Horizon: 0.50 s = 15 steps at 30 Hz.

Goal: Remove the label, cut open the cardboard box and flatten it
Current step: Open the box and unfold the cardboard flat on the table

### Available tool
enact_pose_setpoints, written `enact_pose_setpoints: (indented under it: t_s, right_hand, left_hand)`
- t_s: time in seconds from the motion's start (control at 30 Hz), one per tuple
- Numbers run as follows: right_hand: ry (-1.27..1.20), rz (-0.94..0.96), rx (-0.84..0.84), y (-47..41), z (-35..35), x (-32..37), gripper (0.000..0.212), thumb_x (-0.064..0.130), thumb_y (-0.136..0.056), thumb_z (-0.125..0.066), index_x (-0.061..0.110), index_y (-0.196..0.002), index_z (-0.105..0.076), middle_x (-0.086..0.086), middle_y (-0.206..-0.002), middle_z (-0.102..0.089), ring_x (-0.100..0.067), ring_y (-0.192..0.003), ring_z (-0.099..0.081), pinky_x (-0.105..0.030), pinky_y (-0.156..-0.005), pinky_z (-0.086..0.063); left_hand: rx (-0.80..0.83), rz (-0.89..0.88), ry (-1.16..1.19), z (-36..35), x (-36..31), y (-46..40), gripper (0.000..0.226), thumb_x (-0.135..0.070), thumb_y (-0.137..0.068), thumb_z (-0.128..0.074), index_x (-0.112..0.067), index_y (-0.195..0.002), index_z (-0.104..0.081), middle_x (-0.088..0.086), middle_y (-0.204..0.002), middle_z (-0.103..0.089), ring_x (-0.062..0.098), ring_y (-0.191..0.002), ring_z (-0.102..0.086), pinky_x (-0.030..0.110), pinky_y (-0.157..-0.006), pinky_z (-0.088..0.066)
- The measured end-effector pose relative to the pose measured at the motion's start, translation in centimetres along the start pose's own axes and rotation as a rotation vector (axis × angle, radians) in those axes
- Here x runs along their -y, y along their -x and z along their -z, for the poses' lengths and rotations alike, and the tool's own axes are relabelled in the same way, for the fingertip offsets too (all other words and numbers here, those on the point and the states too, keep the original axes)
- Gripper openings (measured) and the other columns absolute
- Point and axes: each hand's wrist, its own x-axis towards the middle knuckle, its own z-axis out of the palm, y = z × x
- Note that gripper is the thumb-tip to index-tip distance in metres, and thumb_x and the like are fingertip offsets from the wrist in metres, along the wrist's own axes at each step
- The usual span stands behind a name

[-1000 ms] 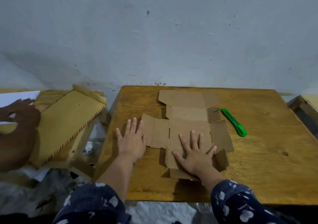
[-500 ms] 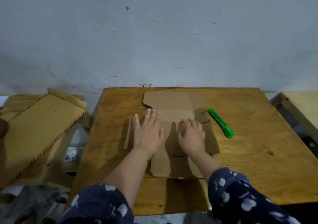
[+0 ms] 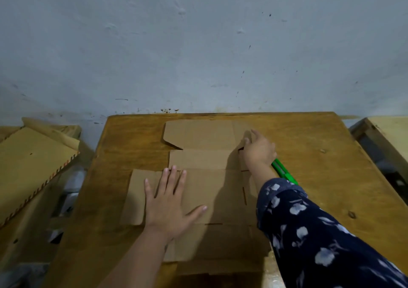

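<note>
Brown cardboard box [image 3: 205,177], cut open and unfolded, lies spread flat on the brown wooden table [image 3: 320,177], panels and side flaps splayed outward. It covers the middle of the tabletop from near the far edge by the wall to the near edge.

Left hand [image 3: 170,208]: palm down, fingers spread wide, laid flat on the left part of the sheet where a side flap joins the centre panel. Nothing gripped; the hand is fully extended.

Right hand [image 3: 259,148]: reached forward over the far right corner of the sheet, fingers loosely curled and touching a small upstanding flap there. Whether the fingers actually pinch that flap cannot be told; the palm faces down and hides the contact. Forearm in a dark blue sleeve with pale floral print [image 3: 309,232] crosses above the right side of the cardboard.

Green plastic utility knife [image 3: 284,172] lies on the table just beside the right edge of the box, partly hidden under the right wrist and sleeve.

Left of the table: a pale yellow flat board with red-and-dark dashed edging [image 3: 33,166], tilted. Grey-white wall [image 3: 198,44] behind
</note>
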Motion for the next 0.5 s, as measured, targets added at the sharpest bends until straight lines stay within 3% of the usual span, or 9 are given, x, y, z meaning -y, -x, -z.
enact_pose_setpoints:
  t_s: [0.07, 0.17, 0.37, 0.5]
  right_hand:
    - [-0.229, -0.043, 0.038, -1.1, 0.3, 0.5, 0.039, 0.02, -0.094, -0.055, 0.024, -0.133, -0.053, -0.01, -0.117, -0.067, -0.026, -0.097, -0.064, -0.033, -0.075, -0.05]
    - [-0.447, -0.053, 0.059, -1.7, 1.0, 1.1, 0.038, 0.013, -0.092, -0.058, 0.02, -0.129, -0.058, -0.001, -0.085, -0.067, -0.015, -0.067, -0.059, -0.022, -0.055, -0.046]
    - [-0.665, -0.111, 0.048, -1.8, 2.9, 2.0, 0.033, 0.012, -0.085, -0.068, 0.025, -0.116, -0.066, 0.007, -0.076, -0.061, -0.02, -0.078, -0.068, -0.041, -0.078, -0.058]
    - [-0.72, -0.036, 0.074, -0.1, 4.1, 1.8, 0.033, 0.008, -0.086, -0.066, 0.025, -0.114, -0.062, 0.004, -0.08, -0.055, -0.013, -0.071, -0.064, -0.035, -0.074, -0.059]
  left_hand:
    - [-0.028, 0.0, 0.01, -0.3, 0.0, 0.0, 0.104, -0.092, -0.068, 0.0, -0.028, -0.149, 0.014, -0.001, -0.157, 0.022, 0.021, -0.143, 0.025, 0.059, -0.112, 0.014]
    - [-0.019, 0.015, 0.007, -0.1, 0.0, -0.3, 0.105, -0.091, -0.064, 0.008, -0.029, -0.149, 0.016, -0.002, -0.156, 0.024, 0.02, -0.143, 0.026, 0.059, -0.112, 0.014]
    - [0.021, 0.068, -0.018, 0.9, 0.2, -2.3, 0.096, -0.086, -0.067, 0.009, -0.029, -0.144, 0.025, -0.001, -0.156, 0.028, 0.021, -0.144, 0.025, 0.059, -0.113, 0.012]
    - [0.054, 0.106, -0.06, 1.6, 0.0, -3.1, 0.094, -0.081, -0.071, 0.01, -0.024, -0.145, 0.023, 0.002, -0.158, 0.023, 0.022, -0.145, 0.021, 0.06, -0.113, 0.009]
